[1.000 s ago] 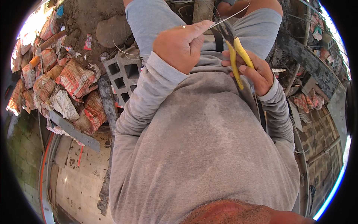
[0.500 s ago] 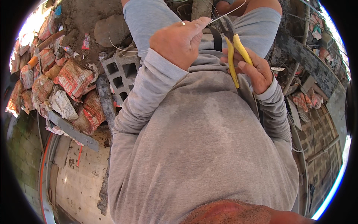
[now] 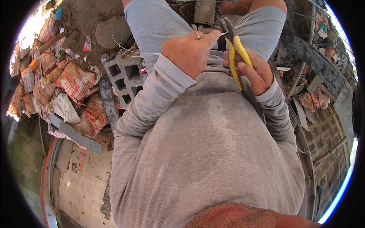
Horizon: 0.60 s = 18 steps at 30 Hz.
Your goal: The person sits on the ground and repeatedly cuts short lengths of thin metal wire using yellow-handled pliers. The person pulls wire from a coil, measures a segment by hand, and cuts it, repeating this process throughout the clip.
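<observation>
My left hand (image 3: 187,53), a ring on one finger, is closed in a pinch on a thin pale wire (image 3: 223,33). Its loose end curves away past the left knee. Held in my right hand (image 3: 255,72) is a pair of pliers (image 3: 242,52) with yellow handles and dark jaws. The handles stand somewhat apart. The jaws point away from me and meet the wire just beyond my left fingertips. Whether they grip it or only touch it, I cannot make out. Both hands are in front of my belly, above my lap.
A hollow concrete block (image 3: 123,76) stands left of my thigh. Beyond it are piled dirty woven sacks (image 3: 76,79) and a grey plank (image 3: 76,133). A pale board (image 3: 85,182) lies lower left. On the right are a dark beam (image 3: 315,62), loose wires and a wooden pole (image 3: 296,79).
My left hand has moved right and slightly down, closer to the pliers. The wire now meets the jaws. My right hand and the pliers have shifted slightly left.
</observation>
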Available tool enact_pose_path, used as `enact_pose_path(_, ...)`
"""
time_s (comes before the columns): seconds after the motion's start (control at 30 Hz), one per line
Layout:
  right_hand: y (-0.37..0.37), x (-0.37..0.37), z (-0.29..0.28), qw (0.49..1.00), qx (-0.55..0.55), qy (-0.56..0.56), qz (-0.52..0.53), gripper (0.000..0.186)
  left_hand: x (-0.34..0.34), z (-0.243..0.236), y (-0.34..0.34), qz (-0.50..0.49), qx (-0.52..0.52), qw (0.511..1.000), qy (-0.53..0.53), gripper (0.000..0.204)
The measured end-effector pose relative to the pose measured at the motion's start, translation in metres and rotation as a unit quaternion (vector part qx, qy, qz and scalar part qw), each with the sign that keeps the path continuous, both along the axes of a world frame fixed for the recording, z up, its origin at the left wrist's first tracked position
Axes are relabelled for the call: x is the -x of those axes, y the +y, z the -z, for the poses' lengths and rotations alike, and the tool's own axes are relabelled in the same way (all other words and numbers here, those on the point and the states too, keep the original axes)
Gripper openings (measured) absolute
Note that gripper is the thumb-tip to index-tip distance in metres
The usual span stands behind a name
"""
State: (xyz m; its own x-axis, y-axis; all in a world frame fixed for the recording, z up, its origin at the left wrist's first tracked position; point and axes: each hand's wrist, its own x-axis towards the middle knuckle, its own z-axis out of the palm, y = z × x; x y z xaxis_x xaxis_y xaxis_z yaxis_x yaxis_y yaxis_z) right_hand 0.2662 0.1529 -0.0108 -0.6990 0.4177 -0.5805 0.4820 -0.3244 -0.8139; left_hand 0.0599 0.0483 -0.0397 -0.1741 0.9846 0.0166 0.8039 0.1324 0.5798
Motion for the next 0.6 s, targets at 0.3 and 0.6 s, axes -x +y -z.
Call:
enact_pose_path(0.3,-0.027,0.003,0.005,0.993,-0.116,-0.027,-0.005,0.036,0.001,0.009,-0.008,0.025,-0.044,0.999,0.009,0.038)
enact_pose_path(0.6,-0.026,0.004,0.001,0.997,0.001,-0.061,0.038,0.029,-0.011,0.014,-0.005,0.01,-0.075,0.997,-0.024,0.037)
